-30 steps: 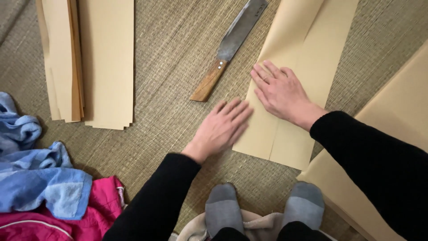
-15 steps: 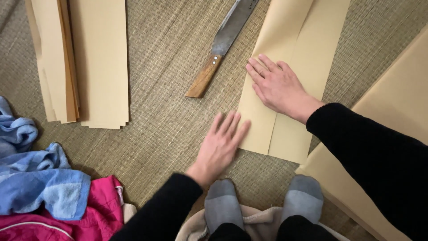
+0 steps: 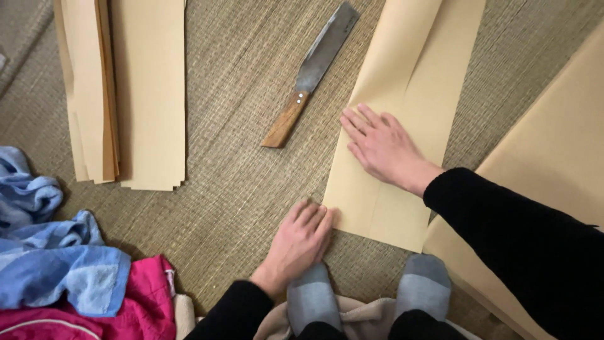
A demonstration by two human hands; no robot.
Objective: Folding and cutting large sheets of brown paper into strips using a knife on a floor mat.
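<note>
The floor is covered by a woven straw mat [image 3: 239,189] of grey-brown colour, seen from above. On it, in the middle right, lies a folded tan paper sheet [image 3: 434,82], long and narrow, with a crease running along its length. The right hand [image 3: 380,146] lies flat on this sheet, palm down, fingers stretched and together, pressing on the left part near the fold; it grips nothing. The left hand [image 3: 301,239] rests lower, also open and palm down, on the mat, and its fingertips touch the near left corner of the same sheet. Both arms wear black sleeves.

Just beside the sheet, to its left, lies a knife [image 3: 313,74] with a broad flat steel blade and a wooden handle; it is on the mat, tilted, the handle toward the person, and no hand touches it. Farther left there is a stack of tan paper strips [image 3: 148,94]. At the right edge is a larger tan sheet [image 3: 553,157], partly under the right arm. In the lower left corner lie a blue towel [image 3: 56,264] and a pink cloth [image 3: 145,308]. At the bottom, two feet in grey socks [image 3: 423,283] are seen.
</note>
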